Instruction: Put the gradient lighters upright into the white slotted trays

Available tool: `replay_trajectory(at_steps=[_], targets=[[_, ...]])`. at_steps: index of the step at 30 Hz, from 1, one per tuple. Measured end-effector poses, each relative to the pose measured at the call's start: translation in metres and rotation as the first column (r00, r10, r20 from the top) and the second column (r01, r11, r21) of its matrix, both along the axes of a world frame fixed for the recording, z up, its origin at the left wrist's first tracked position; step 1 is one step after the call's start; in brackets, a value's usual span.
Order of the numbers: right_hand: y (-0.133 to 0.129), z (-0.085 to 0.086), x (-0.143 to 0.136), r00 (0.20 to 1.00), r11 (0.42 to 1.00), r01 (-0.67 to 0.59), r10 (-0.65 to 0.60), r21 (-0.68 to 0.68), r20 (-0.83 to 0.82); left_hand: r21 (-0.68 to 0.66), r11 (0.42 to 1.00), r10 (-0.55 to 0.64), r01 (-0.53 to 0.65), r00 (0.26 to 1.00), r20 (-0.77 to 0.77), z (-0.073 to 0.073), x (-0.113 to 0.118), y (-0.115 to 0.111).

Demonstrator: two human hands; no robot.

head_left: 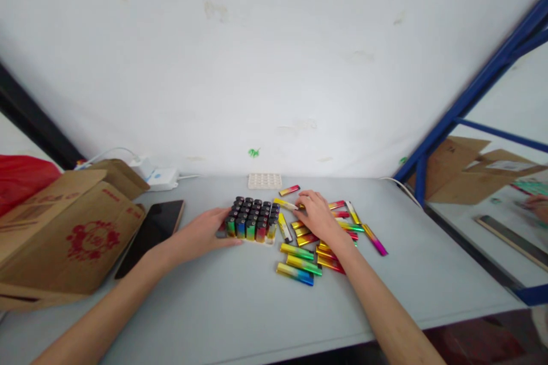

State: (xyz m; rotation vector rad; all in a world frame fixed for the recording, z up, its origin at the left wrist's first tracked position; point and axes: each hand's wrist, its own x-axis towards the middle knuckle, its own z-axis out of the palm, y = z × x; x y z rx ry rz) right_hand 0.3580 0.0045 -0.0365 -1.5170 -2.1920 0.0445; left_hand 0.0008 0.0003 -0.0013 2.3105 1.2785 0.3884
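The block of upright lighters, black tops up in close rows, stands around the middle of the grey table. Your left hand is partly open at the block's left end, thumb along its near lower corner and fingers against its side; whether you grip it or only steady it, you cannot tell from here. Your right hand is half curled, palm down over the loose lighters, its fingertips by the right end of a yellow lighter; you cannot tell whether it is pinched. The loose ones lie flat, some overlapping, right of the block, partly under your right hand and wrist. Beyond the block, a white tray sits close to the wall. Left of your left hand lies a dark phone, with a cardboard box beside it and a white power strip at the far left. The wall bounds your reach at the far side, a blue metal frame at the right; bare tabletop shows between your forearms, down to the near edge.
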Motion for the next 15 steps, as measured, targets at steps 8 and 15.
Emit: replay_trajectory(at_steps=[8,15], targets=[[-0.011,0.023,0.001,0.741,0.993,-0.090,0.013,-0.080,-0.672,0.014,0.999,-0.036,0.036,0.999,0.007,-0.003,-0.002,0.000],[-0.029,0.048,-0.021,0.235,0.895,-0.352,-0.200,-0.275,-0.951,0.024,1.000,-0.018,0.019,1.000,-0.017,-0.001,0.000,-0.002]])
